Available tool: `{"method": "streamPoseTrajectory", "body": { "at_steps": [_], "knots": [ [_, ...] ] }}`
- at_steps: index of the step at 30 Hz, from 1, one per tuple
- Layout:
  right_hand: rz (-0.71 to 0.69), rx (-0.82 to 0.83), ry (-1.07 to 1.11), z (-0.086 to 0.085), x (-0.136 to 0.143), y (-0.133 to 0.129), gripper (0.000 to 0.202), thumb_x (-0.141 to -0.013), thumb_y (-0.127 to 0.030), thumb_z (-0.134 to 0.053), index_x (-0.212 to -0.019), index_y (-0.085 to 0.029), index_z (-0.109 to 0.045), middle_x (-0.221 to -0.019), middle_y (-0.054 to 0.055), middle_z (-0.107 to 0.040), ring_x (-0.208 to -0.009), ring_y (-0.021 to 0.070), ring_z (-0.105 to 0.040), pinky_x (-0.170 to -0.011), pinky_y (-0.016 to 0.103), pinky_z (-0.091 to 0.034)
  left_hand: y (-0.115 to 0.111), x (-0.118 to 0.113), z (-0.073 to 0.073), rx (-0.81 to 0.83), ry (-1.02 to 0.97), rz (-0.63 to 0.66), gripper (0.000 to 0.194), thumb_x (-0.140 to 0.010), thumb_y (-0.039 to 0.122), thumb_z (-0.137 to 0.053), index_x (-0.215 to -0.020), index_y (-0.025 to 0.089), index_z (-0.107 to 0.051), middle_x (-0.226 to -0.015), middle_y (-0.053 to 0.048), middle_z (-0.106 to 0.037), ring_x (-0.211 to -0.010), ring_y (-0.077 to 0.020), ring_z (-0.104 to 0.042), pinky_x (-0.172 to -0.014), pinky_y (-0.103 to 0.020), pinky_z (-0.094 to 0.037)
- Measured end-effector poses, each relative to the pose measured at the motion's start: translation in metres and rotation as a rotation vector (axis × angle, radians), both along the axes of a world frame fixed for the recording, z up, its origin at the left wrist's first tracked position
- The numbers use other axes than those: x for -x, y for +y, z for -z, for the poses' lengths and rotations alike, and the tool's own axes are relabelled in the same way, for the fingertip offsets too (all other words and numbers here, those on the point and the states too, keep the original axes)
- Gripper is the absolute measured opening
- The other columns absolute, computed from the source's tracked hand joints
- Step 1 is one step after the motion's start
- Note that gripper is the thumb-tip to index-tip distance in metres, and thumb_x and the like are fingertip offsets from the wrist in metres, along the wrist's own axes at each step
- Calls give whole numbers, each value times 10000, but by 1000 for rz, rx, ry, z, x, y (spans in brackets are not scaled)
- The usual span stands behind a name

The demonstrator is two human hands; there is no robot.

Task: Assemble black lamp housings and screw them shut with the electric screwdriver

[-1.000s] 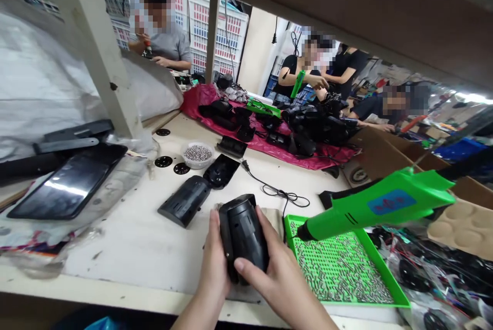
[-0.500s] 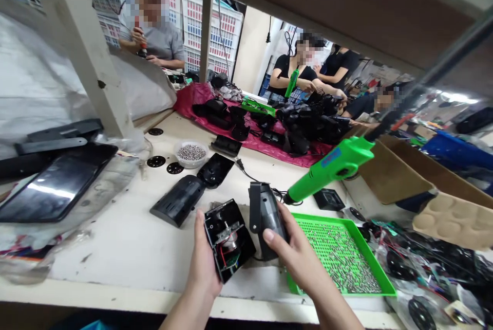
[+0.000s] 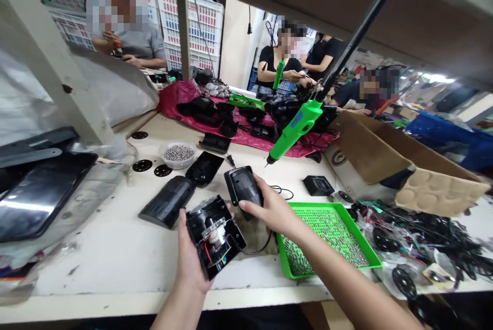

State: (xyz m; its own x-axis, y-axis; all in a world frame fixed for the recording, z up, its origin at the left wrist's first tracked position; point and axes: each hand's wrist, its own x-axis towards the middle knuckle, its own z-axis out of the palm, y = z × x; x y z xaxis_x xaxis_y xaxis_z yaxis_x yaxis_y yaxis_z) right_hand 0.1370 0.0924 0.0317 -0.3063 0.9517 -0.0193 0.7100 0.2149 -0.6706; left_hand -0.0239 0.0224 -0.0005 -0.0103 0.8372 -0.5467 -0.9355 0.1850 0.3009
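Note:
My left hand (image 3: 191,260) is closed around the side of an open black plastic housing (image 3: 201,219). A small motor (image 3: 217,235), red and blue wires and a cord show inside it. Gripped in my right hand (image 3: 271,206) is a rounded black casing (image 3: 245,184) with a flat band along one edge. It is held just above and to the right of the open housing, apart from it. A rounded black shell (image 3: 167,200) and an open black half shell (image 3: 205,168) lie on the table to the left.
A green electric screwdriver (image 3: 295,131) hangs beyond my right hand. The green tray (image 3: 331,271) at right holds many small screws. A bowl (image 3: 178,164) of small metal parts, black discs (image 3: 142,166) and a cardboard box (image 3: 370,155) stand around. Co-workers sit behind the magenta cloth (image 3: 169,101).
My right hand has carried the casing up and left, tilting it more on its side. The open housing has turned slightly in my left hand. The screwdriver now hangs further left. The view has shifted.

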Motion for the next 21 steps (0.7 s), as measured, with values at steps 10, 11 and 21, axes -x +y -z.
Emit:
{"method": "streamPoseTrajectory", "body": {
  "at_steps": [10,11,21],
  "knots": [
    [-102,-67,-255,17,15,11,865,-794,-488,-629,-1473,-77,-285,-1375,244,-502,-1217,368,-534,-957,466,-448,4,1,10,-40,-39,6,611,-912,579,-374,-1068,80,-692,-951,-175,-742,-982,-305,-686,-917,-468,-519],
    [-105,-75,-273,18,16,12,868,-795,-483,-627,-1477,-78,-276,-1370,245,-504,-1207,370,-540,-946,463,-453,4,1,10,-37,-39,8,618,-913,583,-365,-1070,83,-691,-949,-174,-742,-982,-305,-686,-919,-470,-517],
    [-52,-121,-305,30,13,18,852,-803,-527,-606,-1453,-56,-321,-1289,254,-562,-1128,368,-584,-889,460,-496,5,-1,8,7,15,18,633,-897,607,-389,-1149,93,-660,-970,-177,-739,-983,-308,-687,-913,-467,-515]
  ]
}}
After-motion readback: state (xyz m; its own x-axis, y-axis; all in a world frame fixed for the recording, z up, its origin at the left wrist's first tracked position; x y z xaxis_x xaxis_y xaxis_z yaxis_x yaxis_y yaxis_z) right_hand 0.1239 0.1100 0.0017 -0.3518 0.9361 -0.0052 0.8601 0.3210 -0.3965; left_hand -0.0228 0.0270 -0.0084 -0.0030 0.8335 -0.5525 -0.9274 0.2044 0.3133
